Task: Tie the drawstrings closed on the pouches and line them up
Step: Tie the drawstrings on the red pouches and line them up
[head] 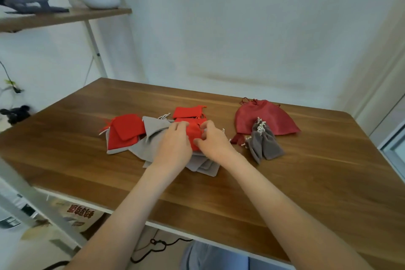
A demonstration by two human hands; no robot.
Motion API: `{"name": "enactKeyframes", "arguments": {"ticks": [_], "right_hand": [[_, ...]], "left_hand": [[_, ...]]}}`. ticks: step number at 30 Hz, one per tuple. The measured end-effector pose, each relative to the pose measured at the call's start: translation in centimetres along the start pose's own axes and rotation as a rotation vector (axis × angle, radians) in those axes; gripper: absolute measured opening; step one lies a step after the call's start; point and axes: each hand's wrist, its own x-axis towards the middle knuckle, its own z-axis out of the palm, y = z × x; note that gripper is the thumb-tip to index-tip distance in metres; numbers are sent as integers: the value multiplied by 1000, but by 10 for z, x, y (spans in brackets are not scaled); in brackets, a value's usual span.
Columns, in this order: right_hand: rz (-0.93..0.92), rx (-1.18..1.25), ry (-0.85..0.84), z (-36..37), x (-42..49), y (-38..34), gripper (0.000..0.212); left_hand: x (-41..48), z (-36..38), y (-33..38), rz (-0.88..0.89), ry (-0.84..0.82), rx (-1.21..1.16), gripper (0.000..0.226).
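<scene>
On the brown wooden worktop (208, 193), a small bright-red fabric pouch (195, 136) is being grasped by both grips. It is being clasped at its 9 o'clock side by the left hand (175, 142) and pinched at its 3 o'clock edge by the right hand (213, 141), atop a pile of untied grey and red flat pouches (142, 144). Its drawstrings are seemingly being gathered; next they need pulling tight and knotting. At 3 o'clock, tied dark-grey pouches (264, 144) are lying against a large maroon pouch (269, 116).

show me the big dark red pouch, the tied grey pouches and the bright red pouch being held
big dark red pouch (266, 115), head view, middle of its body
tied grey pouches (270, 147), head view, body of one of them
held bright red pouch (194, 135), head view, cloth showing at its middle
</scene>
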Motion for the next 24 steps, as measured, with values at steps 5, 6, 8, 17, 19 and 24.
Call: {"name": "enactKeyframes", "arguments": {"ticks": [5,6,8,17,19,24], "right_hand": [[-113,-364,421,-26,-19,20,30],[-98,-460,495,-35,-24,26,34],[-2,-543,501,-50,-31,40,48],[178,60,407,-100,-57,77,14],[234,213,413,-109,-60,88,12],[324,-237,313,-99,-61,116,23]], "left_hand": [[-1,8,9,98,113,76,29],[-1,10,12,100,125,87,29],[-2,14,19,112,162,90,29],[-14,45,82,177,-160,-210,32],[-14,57,94,61,-313,-352,39],[-13,74,116,-145,-440,-639,42]]}}
